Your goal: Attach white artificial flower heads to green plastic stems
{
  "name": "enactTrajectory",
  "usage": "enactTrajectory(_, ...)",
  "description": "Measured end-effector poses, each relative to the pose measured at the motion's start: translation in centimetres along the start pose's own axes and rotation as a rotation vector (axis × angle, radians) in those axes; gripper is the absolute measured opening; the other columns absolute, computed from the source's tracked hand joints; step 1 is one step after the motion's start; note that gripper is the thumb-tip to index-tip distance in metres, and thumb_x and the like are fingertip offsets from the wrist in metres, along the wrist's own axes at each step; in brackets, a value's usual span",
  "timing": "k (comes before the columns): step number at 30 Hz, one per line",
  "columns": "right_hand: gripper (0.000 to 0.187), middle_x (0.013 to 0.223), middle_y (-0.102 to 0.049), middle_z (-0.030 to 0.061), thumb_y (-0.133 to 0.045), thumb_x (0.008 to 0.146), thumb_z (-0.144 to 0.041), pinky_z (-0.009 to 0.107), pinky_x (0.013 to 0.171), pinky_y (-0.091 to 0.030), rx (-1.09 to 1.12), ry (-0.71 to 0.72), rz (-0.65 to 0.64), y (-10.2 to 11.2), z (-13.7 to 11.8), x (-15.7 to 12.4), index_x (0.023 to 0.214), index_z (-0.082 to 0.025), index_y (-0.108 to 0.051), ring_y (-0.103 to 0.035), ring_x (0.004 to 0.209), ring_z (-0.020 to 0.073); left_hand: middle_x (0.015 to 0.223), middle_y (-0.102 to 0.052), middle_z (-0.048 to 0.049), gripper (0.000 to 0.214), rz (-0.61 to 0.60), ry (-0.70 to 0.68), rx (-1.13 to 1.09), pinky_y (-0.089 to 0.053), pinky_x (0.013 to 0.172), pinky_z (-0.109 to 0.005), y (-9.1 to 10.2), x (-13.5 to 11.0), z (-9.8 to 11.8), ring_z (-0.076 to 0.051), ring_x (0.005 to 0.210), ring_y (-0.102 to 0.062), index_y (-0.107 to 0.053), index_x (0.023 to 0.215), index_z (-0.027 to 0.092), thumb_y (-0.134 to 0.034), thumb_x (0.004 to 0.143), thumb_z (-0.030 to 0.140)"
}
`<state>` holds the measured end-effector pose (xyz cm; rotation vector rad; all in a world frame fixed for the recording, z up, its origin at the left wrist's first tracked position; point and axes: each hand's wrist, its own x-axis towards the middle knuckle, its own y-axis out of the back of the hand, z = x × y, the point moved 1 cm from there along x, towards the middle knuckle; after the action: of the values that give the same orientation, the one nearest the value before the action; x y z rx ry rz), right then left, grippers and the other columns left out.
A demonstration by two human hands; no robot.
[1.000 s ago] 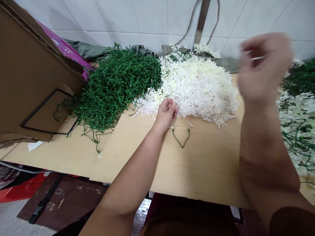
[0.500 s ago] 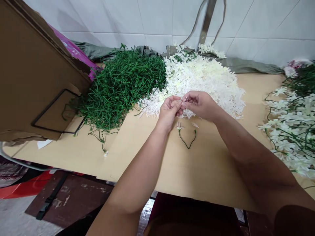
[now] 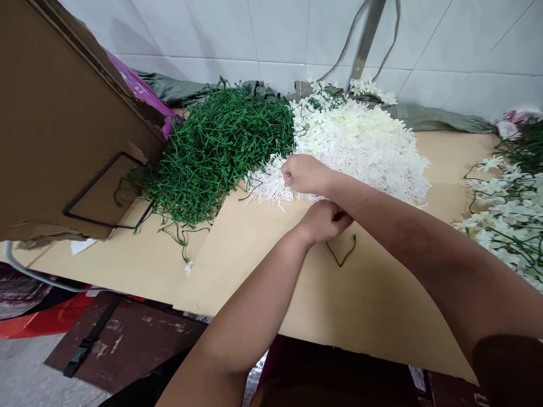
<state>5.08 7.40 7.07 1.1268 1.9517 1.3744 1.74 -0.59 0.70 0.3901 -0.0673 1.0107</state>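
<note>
My right hand is closed in a pinch at the left part of the white pile, over thin white artificial flower stamens. What its fingertips hold is too small to make out. Under my right forearm, my left hand is low over the table with curled fingers, their tips partly hidden. Just beyond it lies a bent green plastic stem; its left end is covered by the hand. Behind my right hand spreads a heap of white artificial petals and stamens.
A large pile of green stems lies left of the white heap. A cardboard box with a black wire frame stands at the left. White flowers on green stems cover the right side. A tiled wall runs behind.
My hands, together before, have parted. The right hand moved left to the white stamens; the left moved right and down beneath the right forearm, covering the stem's flowered end. The view shifted slightly.
</note>
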Motion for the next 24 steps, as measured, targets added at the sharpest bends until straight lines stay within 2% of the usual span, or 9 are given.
enactTrajectory(3, 0.028, 0.073, -0.055, 0.0063, -0.064, 0.067, 0.003, 0.031, 0.062, -0.033, -0.080, 0.007, 0.028, -0.8, -0.3, 0.9, 0.052, -0.016, -0.049, -0.050, 0.066, 0.0144, 0.049, -0.051, 0.0008, 0.021, 0.062, -0.007, 0.027, -0.039, 0.050, -0.026, 0.0, 0.1, -0.6, -0.014, 0.052, -0.049, -0.052, 0.051, 0.018, -0.064, 0.068, 0.019)
enactTrajectory(8, 0.022, 0.064, -0.052, 0.0021, -0.061, 0.070, -0.001, 0.031, 0.063, -0.034, -0.010, 0.007, 0.056, -1.0, 0.0, 1.3, 0.056, -0.016, -0.053, -0.045, 0.061, 0.0118, 0.055, -0.058, -0.0014, 0.017, 0.044, 0.003, 0.031, -0.042, 0.055, -0.027, 0.1, 0.2, -0.8, -0.016, 0.058, -0.055, -0.055, 0.055, 0.018, -0.061, 0.070, 0.016)
enactTrajectory(11, 0.021, 0.060, -0.051, -0.0002, -0.065, 0.072, -0.005, 0.030, 0.061, -0.034, 0.119, -0.015, 0.098, -0.4, 0.1, 1.4, 0.057, -0.017, -0.054, -0.043, 0.058, 0.0102, 0.055, -0.057, -0.0011, 0.018, 0.041, 0.023, 0.043, -0.041, 0.055, -0.026, 0.3, 0.2, -0.6, -0.015, 0.058, -0.054, -0.055, 0.056, 0.017, -0.058, 0.073, 0.018)
enactTrajectory(14, 0.021, 0.057, -0.050, -0.0018, -0.067, 0.073, -0.007, 0.030, 0.059, -0.034, 0.341, -0.090, 0.162, 0.6, 0.6, 0.8, 0.059, -0.017, -0.055, -0.041, 0.055, 0.0090, 0.057, -0.056, 0.0001, 0.020, 0.063, 0.028, 0.036, -0.039, 0.056, -0.026, 0.7, 0.3, -0.3, -0.013, 0.058, -0.052, -0.055, 0.058, 0.017, -0.056, 0.077, 0.022)
enactTrajectory(17, 0.019, 0.054, -0.049, -0.0031, -0.069, 0.075, -0.008, 0.027, 0.054, -0.033, 0.627, -0.167, 0.222, 1.8, 1.8, -0.8, 0.062, -0.016, -0.057, -0.039, 0.052, 0.0071, 0.058, -0.054, 0.0016, 0.022, 0.208, 0.051, -0.094, -0.038, 0.057, -0.024, 1.2, 0.6, -0.1, -0.010, 0.055, -0.047, -0.054, 0.062, 0.017, -0.055, 0.082, 0.026)
enactTrajectory(21, 0.019, 0.055, -0.053, -0.0031, -0.072, 0.076, -0.014, 0.023, 0.048, -0.033, 0.997, -0.234, 0.255, 2.6, 4.0, -4.3, 0.064, -0.015, -0.056, -0.039, 0.048, 0.0048, 0.062, -0.057, 0.0036, 0.010, 0.444, 0.140, -0.458, -0.037, 0.050, -0.020, 1.9, 0.9, 0.1, -0.006, 0.049, -0.047, -0.057, 0.078, 0.018, -0.061, 0.081, 0.027)
enactTrajectory(24, 0.022, 0.055, -0.052, -0.0039, -0.076, 0.072, -0.017, 0.020, 0.045, -0.032, 1.135, -0.285, 0.253, 2.4, 5.5, -6.6, 0.063, -0.015, -0.056, -0.040, 0.046, 0.0032, 0.073, -0.063, 0.0017, 0.020, 0.546, 0.178, -0.634, -0.036, 0.046, -0.018, 2.5, 1.0, 0.1, -0.005, 0.051, -0.052, -0.061, 0.089, 0.018, -0.068, 0.077, 0.032)
